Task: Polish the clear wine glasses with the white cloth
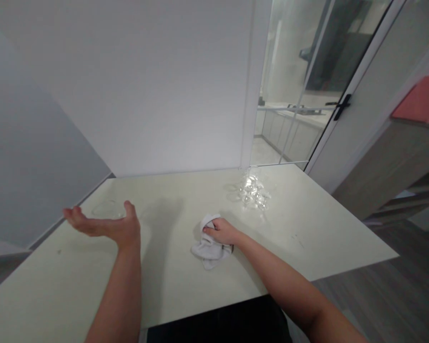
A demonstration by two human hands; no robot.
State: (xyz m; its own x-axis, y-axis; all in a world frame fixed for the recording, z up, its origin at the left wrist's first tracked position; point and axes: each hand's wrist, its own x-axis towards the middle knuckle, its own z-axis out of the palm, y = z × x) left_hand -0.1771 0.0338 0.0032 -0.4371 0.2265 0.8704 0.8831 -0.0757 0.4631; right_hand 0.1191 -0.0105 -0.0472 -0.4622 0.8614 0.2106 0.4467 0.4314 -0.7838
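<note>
My left hand (109, 227) is raised over the left part of the table, palm up, fingers stretched out and thumb apart. A faint clear glass piece (107, 208) shows between its thumb and fingers. Whether that piece rests on the palm or stands on the table behind, I cannot tell. Low over the table's middle, my right hand (222, 232) is closed on a crumpled white cloth (210, 251), whose lower folds spread on the tabletop. Beyond the right hand stands a cluster of clear, shiny glassware (253, 190); its separate shapes are hard to make out.
The pale table (196, 290) meets a white wall (171, 95) at its far edge. At the right is a glazed door with a black handle (341, 105). Past it stands a wooden shelf unit (382, 162) with a red item (420, 100) on top.
</note>
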